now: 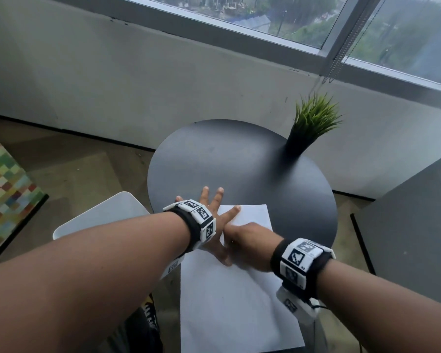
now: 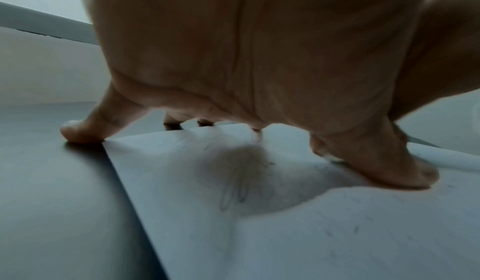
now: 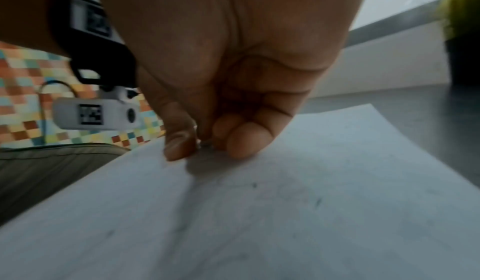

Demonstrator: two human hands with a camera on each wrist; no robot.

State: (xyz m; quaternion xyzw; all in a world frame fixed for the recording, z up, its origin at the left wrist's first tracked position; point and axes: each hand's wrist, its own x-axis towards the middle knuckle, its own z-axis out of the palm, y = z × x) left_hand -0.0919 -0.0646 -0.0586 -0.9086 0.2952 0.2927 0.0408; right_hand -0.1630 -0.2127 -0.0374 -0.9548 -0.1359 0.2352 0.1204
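Only wrist views: scribbles [image 2: 233, 194] on paper [image 2: 298, 239]

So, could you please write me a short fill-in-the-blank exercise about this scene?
The white paper sheet lies on a round dark ___.
The left hand presses the sheet with ___ fingers.
The spiky green plant stands in a ___ pot.
Missing words: table; spread; black.
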